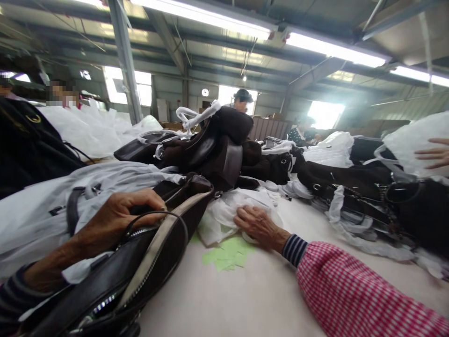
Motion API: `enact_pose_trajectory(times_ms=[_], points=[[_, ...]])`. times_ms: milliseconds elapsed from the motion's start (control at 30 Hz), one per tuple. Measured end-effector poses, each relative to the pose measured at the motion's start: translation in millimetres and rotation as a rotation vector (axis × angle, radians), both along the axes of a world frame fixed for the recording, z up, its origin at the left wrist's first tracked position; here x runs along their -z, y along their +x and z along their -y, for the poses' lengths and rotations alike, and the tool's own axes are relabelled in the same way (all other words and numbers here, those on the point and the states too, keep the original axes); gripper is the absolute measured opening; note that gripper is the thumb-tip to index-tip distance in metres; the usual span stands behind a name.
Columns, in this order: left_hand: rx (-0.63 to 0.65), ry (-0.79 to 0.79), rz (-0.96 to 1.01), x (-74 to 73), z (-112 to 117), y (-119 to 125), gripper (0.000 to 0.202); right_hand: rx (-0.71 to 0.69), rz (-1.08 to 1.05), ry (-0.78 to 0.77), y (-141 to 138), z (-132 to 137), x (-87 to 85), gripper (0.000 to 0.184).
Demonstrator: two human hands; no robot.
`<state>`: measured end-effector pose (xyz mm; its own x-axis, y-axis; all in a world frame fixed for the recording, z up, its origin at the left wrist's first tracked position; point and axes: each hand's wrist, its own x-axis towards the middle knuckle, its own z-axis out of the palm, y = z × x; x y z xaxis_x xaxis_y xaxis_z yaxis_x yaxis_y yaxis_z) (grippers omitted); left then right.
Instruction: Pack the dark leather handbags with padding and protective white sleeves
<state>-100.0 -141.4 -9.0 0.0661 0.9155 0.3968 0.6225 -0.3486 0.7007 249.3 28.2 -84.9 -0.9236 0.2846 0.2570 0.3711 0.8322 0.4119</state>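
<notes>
A dark handbag (164,255) with a beige-lined zip opening lies tilted at the near left, its zip undone. My left hand (131,210) is closed at the bag's opening, thumb and fingers pinching its edge. A thin dark strap (184,224) loops over the opening. To the right, my right hand (257,227) has its fingers curled into crumpled, thin white wrapping (224,210) on the table. Pale green paper slips (226,255) lie just in front of that wrapping, partly beneath it.
Dark bags (213,145) with white-wrapped handles are heaped at the back of the white table (224,304). More bags (351,182) and loose white strips lie on the right. Another person's hand (435,153) touches white wrapping there. White covering (94,196) lies at left.
</notes>
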Motion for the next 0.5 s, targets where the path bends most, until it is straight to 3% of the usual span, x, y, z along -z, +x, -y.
enact_pose_trajectory(times_ms=[100,200,267,333,400,500], points=[[0.028,0.014,-0.007,-0.6,-1.5,4.4,0.022,0.028,-0.028,-0.288,17.7,18.6,-3.6,0.022],[0.081,0.062,-0.060,-1.5,-5.2,15.6,0.021,0.054,-0.036,-0.515,34.9,40.5,-20.5,0.054],[0.124,0.096,-0.133,-2.5,-7.4,25.4,0.021,0.100,-0.105,-0.495,38.9,56.0,-30.9,0.063],[0.157,0.107,-0.210,-3.4,-8.4,33.8,0.022,0.144,-0.222,-0.335,35.3,71.7,-35.3,0.048],[0.179,0.110,-0.257,-3.4,-8.3,38.6,0.023,0.109,-0.278,-0.194,26.2,85.4,-32.2,0.030],[0.184,0.122,-0.313,-1.8,-7.4,39.9,0.023,0.019,-0.198,-0.216,10.3,95.2,-17.0,0.019]])
